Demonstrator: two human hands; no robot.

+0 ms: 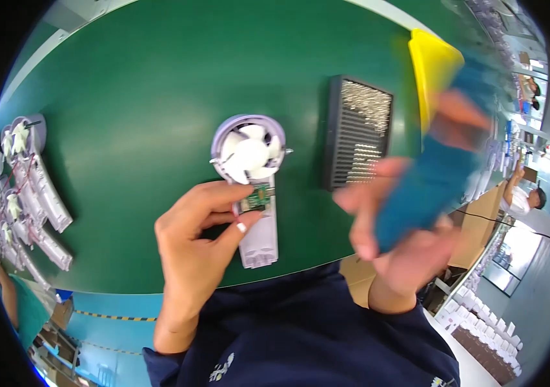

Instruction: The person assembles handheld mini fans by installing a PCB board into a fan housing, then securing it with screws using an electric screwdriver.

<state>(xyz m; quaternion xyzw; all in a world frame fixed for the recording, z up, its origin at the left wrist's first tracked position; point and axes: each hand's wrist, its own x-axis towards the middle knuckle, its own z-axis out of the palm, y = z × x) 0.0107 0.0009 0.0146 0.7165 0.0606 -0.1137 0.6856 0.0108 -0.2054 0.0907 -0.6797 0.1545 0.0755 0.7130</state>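
Note:
A handheld fan (249,153) lies on the green table, its white blades inside a lilac ring and its handle shell (259,248) pointing toward me. My left hand (201,222) pinches a small green circuit board (255,198) at the top of the handle, between thumb and index finger. A small white connector shows by the thumb. My right hand (394,226) is wrapped round a teal electric screwdriver (427,187), smeared by motion, right of the fan. Its tip cannot be made out.
A black tray (359,138) with rows of small silvery screws stands right of the fan. Beyond it is a yellow bin (433,68). Several fan shells (36,187) with red wires lie at the left. Other people are nearby at both sides.

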